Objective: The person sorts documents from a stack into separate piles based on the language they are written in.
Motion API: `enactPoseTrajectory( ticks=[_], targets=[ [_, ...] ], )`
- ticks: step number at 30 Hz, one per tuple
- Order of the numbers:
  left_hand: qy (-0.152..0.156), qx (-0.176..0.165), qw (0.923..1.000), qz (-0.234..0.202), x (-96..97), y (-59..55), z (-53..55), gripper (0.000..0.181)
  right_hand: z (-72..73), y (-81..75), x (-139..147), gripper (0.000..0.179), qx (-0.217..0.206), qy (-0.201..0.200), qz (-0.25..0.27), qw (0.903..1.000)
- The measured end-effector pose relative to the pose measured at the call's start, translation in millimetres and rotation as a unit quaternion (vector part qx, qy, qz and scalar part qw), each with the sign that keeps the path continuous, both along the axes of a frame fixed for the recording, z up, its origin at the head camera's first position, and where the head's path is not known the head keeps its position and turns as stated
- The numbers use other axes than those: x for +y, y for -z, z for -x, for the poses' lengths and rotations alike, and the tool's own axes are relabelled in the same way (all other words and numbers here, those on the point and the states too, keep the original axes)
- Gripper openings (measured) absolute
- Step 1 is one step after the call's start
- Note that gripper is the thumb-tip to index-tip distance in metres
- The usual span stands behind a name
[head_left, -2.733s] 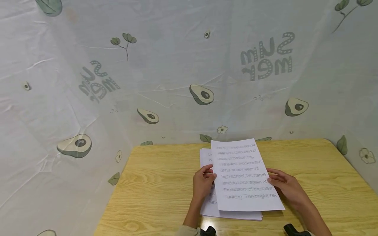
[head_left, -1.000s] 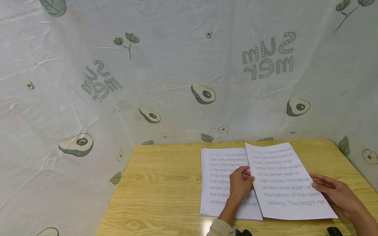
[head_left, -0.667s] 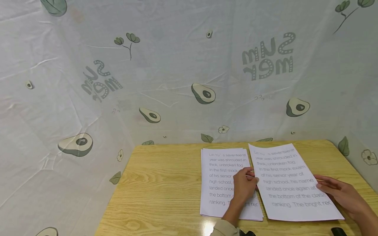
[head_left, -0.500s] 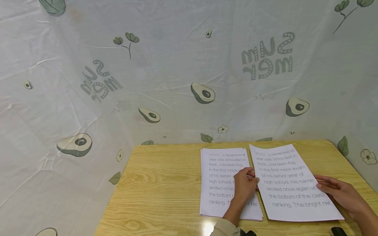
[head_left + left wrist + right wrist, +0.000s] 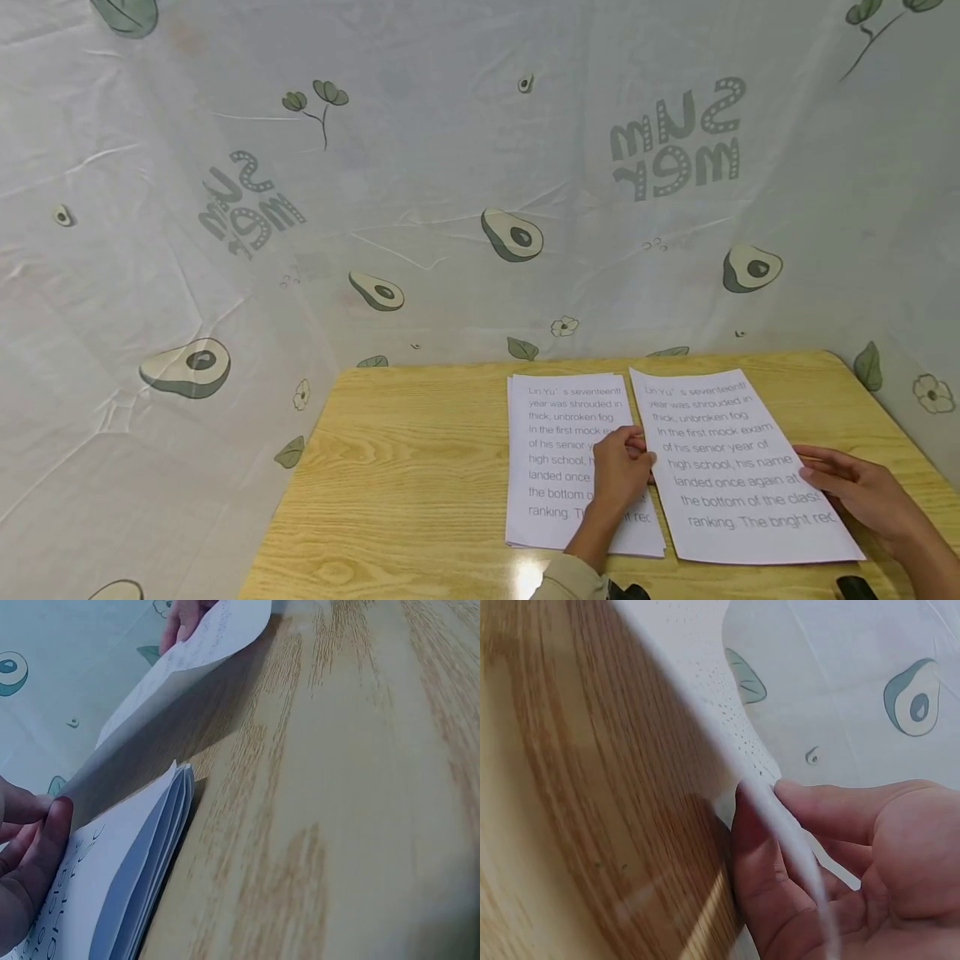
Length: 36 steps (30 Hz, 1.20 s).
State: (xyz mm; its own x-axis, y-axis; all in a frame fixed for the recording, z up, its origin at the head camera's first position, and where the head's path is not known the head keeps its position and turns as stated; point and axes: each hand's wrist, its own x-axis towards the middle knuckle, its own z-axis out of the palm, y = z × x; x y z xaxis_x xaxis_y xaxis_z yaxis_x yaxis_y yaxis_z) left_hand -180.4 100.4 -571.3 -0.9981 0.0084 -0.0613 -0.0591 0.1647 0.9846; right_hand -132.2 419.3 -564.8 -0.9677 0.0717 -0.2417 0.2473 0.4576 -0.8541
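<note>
One printed sheet tilts above the wood-grain table at the lower right of the head view, its left edge pinched by the left hand, its right by the right hand; a layered stack of printed pages lies at lower centre, partly behind the left hand.

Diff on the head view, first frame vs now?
The printed sheet moved right, from over the paper stack to just right of it. The left hand and right hand moved right with it, each pinching a side edge as before; no new hold or release visible. The stack stayed put on the table.
</note>
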Motion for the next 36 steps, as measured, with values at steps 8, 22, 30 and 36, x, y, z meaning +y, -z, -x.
enactPoseTrajectory(
  ticks=[8, 22, 30, 36],
  targets=[
    [-0.004, 0.013, 0.9999, 0.008, -5.0, -4.2, -0.1, 0.038, 4.5, -5.9, -5.8, 0.068, 0.006, -0.003, -0.13, 0.9915],
    [-0.013, 0.049, 0.9985, 0.02, -48.6, -22.1, 3.4, 0.041, 9.6, -35.0, -45.4, 0.063, 0.03, -0.066, -0.121, 0.9901],
    [-0.039, 0.058, 0.9969, 0.037, -88.1, -19.5, 6.2, 0.042, 15.9, -37.1, -88.3, 0.06, 0.025, -0.095, -0.044, 0.9942],
    [-0.055, 0.062, 0.9954, 0.048, -118.4, -14.5, 6.6, 0.041, 23.6, -35.3, -123.0, 0.062, 0.022, -0.11, 0.01, 0.9937]
  ],
)
